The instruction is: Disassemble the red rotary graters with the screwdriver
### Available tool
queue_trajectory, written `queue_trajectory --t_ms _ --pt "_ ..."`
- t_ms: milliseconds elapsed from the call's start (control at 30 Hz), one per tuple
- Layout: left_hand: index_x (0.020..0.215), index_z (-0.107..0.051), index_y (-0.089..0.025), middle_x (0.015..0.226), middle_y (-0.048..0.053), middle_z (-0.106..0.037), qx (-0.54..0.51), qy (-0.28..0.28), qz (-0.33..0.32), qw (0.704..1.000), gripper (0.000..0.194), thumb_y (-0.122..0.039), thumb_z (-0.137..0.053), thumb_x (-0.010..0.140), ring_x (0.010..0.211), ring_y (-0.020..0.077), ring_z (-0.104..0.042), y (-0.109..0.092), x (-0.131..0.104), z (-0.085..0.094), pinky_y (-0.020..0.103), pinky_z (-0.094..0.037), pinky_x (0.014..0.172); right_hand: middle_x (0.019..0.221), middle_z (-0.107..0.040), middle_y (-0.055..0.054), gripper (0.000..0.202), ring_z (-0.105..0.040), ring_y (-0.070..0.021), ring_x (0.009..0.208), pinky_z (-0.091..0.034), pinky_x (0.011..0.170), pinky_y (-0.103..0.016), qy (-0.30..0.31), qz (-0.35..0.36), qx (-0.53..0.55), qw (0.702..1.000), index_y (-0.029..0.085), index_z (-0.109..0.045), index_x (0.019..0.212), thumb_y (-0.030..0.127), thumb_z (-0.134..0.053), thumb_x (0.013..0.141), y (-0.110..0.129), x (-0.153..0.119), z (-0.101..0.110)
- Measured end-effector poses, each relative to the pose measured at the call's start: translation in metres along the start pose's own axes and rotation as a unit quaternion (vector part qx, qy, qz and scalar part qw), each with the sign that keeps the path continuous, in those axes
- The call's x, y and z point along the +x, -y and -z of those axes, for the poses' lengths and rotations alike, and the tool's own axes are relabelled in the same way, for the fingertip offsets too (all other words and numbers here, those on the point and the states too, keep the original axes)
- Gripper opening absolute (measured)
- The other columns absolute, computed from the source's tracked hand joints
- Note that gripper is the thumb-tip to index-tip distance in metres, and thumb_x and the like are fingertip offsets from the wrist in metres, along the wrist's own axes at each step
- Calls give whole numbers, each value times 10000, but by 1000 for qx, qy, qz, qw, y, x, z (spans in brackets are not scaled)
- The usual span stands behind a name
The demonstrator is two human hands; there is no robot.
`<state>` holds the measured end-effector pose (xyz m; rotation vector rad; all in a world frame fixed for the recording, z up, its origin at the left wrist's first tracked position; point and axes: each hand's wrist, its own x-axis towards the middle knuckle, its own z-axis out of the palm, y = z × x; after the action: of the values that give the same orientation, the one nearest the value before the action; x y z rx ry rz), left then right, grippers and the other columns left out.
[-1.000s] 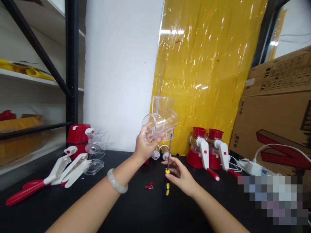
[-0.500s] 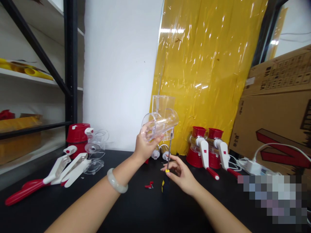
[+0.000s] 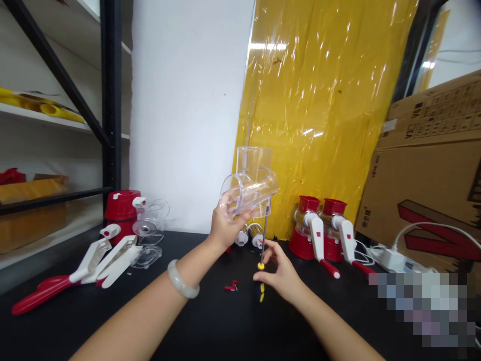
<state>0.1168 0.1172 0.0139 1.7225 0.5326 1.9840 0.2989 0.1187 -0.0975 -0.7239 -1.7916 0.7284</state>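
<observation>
My left hand grips a clear plastic grater housing, a sideways tube with a square chute above it, held up over the black table. My right hand has its thumb and fingers closed around the handle of a black and yellow screwdriver. The screwdriver stands upright, and its shaft tip meets the lower right underside of the housing. Beneath the hands lie small red pieces on the table. Behind the housing are perforated metal drums, partly hidden by it and by my right hand.
Two assembled red and white drum graters stand at the right beside a power strip and a large carton. White and red crank handles, red bases and clear parts sit at the left, near a shelf rack.
My right hand's fingers have shifted on the screwdriver handle, and the handle's yellow stripes show at a different angle. The housing stays nearly in place; the view has shifted slightly.
</observation>
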Motion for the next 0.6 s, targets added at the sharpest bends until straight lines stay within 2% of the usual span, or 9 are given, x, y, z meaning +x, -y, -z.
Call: queue_trajectory --t_ms 67,133,167,233,300,333,433,533,600 --pt "1275 -496 -174 1169 123 -645 0 2 -1 1000 666 -358 -782 703 1073 257 -646 0 0 0 337 -545 884 1032 -556 -68 782 -572 -244 1054 -436 990 -458 -11 8 -12 1000 235 -424 1290 479 -807 653 1 -1 0" --pt "1275 -495 -173 1169 124 -644 0 1 2 1000 674 -365 -785 698 1062 257 -651 -1 0 0 338 -546 883 1171 -543 -106 702 -538 -244 1157 -424 1011 -452 20 25 10 999 248 -375 1332 459 -724 761 5 -2 2" --pt "1276 -495 -173 1168 124 -645 0 1 3 1000 678 -370 -786 697 1052 255 -655 -2 -1 0 338 -546 883 1159 -560 -103 657 -539 -235 1169 -409 1028 -455 42 33 24 998 252 -354 1347 437 -682 809 7 -2 3" --pt "1281 -491 -171 1159 123 -649 -2 3 7 1000 688 -377 -788 695 1037 251 -661 -3 -1 0 334 -546 882 995 -600 -58 607 -588 -219 1095 -397 1036 -462 72 36 45 996 247 -348 1352 405 -645 847 9 -2 4" --pt "1287 -486 -166 1152 125 -652 -3 4 10 1000 699 -383 -788 695 1039 251 -660 -3 -1 -1 330 -545 882 803 -556 3 625 -620 -213 957 -418 1006 -462 60 22 33 997 233 -398 1320 414 -698 802 8 -1 4" --pt "1290 -483 -164 1151 127 -652 -1 3 9 1000 704 -386 -788 696 1043 252 -658 -4 -1 -1 329 -546 880 770 -526 16 668 -613 -214 914 -432 984 -459 41 14 16 999 226 -424 1299 428 -747 751 7 0 3" --pt "1285 -491 -157 1173 133 -639 15 3 -2 1000 683 -395 -775 711 1073 252 -643 -4 -1 -1 331 -539 895 936 -547 -39 804 -573 -233 983 -441 969 -452 5 12 -22 1000 224 -432 1301 475 -818 641 3 -1 2" --pt "1284 -486 -150 1170 135 -637 21 6 -9 1000 688 -406 -772 712 1065 252 -646 -3 -1 -1 343 -542 892 1198 -507 -107 759 -518 -250 1156 -422 1000 -444 34 30 2 999 247 -381 1344 482 -752 724 7 -3 4" --pt "1285 -481 -150 1166 137 -635 21 4 -9 1000 708 -412 -781 699 1053 253 -651 -2 -1 0 345 -551 871 1138 -546 -91 678 -546 -228 1133 -403 1019 -445 68 40 25 997 252 -348 1365 438 -687 808 11 -3 6"
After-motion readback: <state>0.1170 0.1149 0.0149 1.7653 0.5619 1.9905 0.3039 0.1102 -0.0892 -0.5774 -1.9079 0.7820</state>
